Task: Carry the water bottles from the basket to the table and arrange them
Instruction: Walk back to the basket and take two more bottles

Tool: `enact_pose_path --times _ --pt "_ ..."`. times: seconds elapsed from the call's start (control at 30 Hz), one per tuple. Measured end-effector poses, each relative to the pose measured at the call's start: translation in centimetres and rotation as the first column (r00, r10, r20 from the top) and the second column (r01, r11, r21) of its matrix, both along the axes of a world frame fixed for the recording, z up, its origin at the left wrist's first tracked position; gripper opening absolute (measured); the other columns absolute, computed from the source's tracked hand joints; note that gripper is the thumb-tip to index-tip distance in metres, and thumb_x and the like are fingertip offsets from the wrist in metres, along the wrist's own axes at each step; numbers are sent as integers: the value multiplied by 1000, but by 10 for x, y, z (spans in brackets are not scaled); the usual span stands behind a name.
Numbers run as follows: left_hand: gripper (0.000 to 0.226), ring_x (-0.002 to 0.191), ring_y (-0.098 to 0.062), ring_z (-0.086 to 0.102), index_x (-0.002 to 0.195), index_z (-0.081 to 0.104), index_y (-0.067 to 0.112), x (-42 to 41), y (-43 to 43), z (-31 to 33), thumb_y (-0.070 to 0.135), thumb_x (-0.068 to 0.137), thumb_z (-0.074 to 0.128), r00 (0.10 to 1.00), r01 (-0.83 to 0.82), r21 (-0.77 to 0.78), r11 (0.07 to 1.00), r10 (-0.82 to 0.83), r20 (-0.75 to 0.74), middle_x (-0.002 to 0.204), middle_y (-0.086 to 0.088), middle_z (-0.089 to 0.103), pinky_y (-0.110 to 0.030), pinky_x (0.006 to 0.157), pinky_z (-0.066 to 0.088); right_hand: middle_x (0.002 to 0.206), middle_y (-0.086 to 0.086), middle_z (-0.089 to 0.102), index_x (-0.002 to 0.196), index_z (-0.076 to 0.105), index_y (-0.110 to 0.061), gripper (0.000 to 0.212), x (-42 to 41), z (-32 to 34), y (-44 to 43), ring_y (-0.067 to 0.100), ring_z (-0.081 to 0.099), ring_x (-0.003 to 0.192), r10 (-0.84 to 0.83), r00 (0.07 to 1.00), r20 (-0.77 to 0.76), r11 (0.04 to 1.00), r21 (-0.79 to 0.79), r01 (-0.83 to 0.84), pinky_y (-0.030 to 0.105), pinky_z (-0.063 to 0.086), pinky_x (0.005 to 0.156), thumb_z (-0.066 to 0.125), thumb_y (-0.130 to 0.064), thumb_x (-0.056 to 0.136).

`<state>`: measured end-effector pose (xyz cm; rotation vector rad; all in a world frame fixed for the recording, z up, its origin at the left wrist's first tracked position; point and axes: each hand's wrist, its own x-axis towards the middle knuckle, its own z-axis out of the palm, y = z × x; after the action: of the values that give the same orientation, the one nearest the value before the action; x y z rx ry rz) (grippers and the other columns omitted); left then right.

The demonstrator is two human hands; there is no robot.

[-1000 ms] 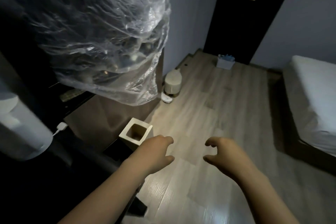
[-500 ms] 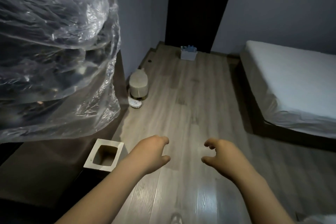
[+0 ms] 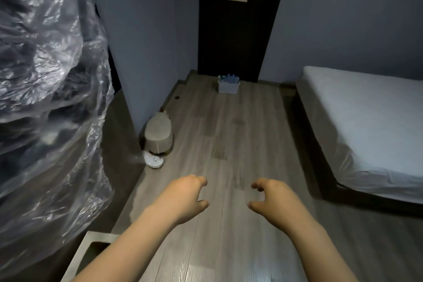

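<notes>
Fingers on the left hand and right hand curl loosely over the near floor, holding nothing. Water bottles sit in the white basket on the far floor by the dark door, left of the bed.

Dim, blue-grey light fills the room before me. The door is almost black, and the basket below it shows small and soft. Pale glare lies on the floor at the bottom edge, highlights glint on the plastic sheet at left, and the walls bow with wide-angle distortion.
</notes>
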<state>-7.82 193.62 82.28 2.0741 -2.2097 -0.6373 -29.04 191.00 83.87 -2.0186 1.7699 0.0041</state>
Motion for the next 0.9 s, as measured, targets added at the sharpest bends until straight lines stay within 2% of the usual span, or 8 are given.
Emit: enact_pose_path --times 0.23,0.47,0.9 --pt "48 115 -21 54 131 47 23 -15 -106 6 42 87 56 1000 -5 -17 1000 4 -8 126 -1 55 -32 93 45 124 -2 61 129 54 -25 51 -15 8 -107 15 61 106 -12 1000 12 1000 -24 12 27 50 84 65 -36 81" --pt "49 116 -21 54 130 47 23 -16 -227 -3 44 87 56 999 45 -16 999 -45 -9 126 -1 56 -29 92 43 124 -2 60 132 51 -25 53 -12 5 -223 14 62 101 -10 1000 -2 999 -48 10 26 50 82 65 -36 82" --pt "46 115 -24 54 126 49 19 48 -485 20 41 86 57 995 103 -52 993 -103 19 124 -5 56 -30 93 44 126 -2 59 131 53 -26 52 43 25 -467 13 61 106 -36 999 4 995 -90 37 26 50 88 66 -37 82"
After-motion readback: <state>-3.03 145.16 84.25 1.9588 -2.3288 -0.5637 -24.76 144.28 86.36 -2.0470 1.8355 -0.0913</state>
